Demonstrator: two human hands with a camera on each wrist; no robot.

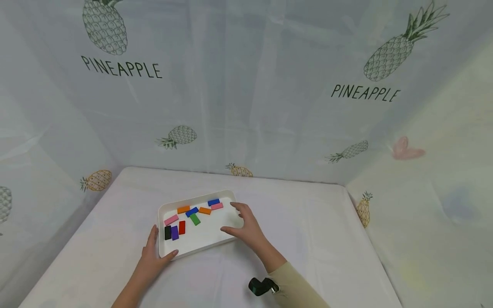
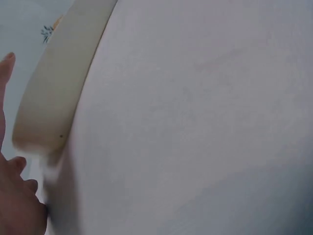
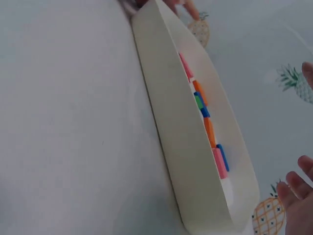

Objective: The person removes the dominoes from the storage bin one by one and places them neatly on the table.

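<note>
A shallow white tray (image 1: 204, 247) lies slanted on the table with several small coloured blocks inside. Toward its left end sit a black block (image 1: 167, 232), a purple block (image 1: 175, 232), a red block (image 1: 182, 227) and a pink one (image 1: 171, 220). A green block (image 1: 195, 219) lies further in. My left hand (image 1: 151, 256) spans the near left corner, fingers along the end wall and thumb at the near rim. Over the right end hovers my right hand (image 1: 246, 229), its thumb and fingers spread apart; the right wrist view shows its fingers (image 3: 298, 188) beside the tray, holding nothing.
Along the tray's far side lie orange (image 1: 183, 209) and blue (image 1: 213, 202) blocks. A white cloth covers the table (image 1: 308, 239). Pineapple-print curtains (image 1: 246, 85) stand behind and at both sides. A dark device (image 1: 262, 286) sits at the right wrist.
</note>
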